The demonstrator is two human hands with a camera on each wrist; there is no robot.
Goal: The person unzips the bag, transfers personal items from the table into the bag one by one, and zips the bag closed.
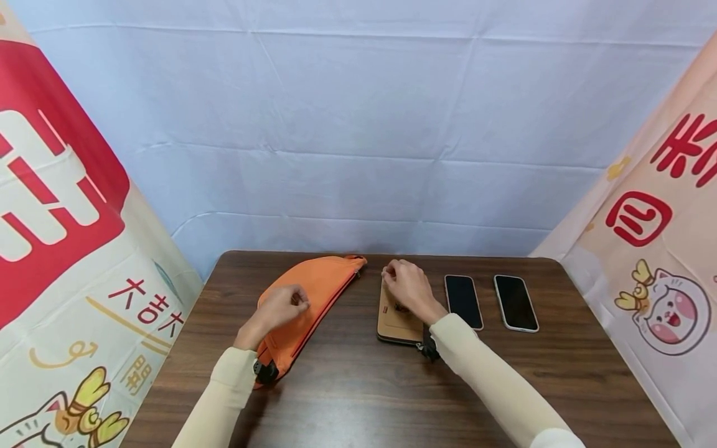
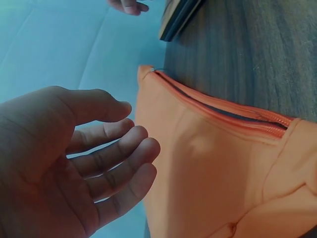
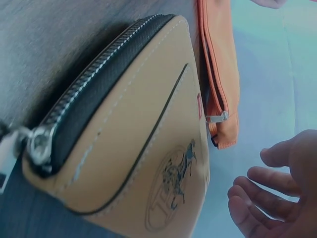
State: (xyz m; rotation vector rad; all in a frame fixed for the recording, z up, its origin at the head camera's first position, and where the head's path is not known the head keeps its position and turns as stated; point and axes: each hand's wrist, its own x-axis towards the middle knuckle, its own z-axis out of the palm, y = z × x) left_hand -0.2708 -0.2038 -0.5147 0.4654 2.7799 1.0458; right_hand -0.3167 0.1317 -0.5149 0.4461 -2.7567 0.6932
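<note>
An orange waist bag (image 1: 307, 283) lies on the left of the table, its zipper (image 2: 223, 116) partly parted along one edge. Above it hovers my left hand (image 1: 282, 306), fingers loosely bent and holding nothing; the left wrist view shows a gap between hand and fabric. A tan zip wallet (image 3: 143, 114) with a printed horse emblem lies near the middle, its black-edged zipper drawn along one side. Over its far end is my right hand (image 1: 409, 285), relaxed and with nothing in it. In the right wrist view the fingers (image 3: 267, 198) are apart from the wallet.
Two phones with dark screens lie right of the wallet, a nearer-to-wallet phone (image 1: 463, 302) and a white-edged phone (image 1: 516, 303). The brown wooden table (image 1: 358, 398) meets a pale cloth backdrop (image 1: 358, 124) at its far edge. Printed banners (image 1: 661, 298) hang at both sides.
</note>
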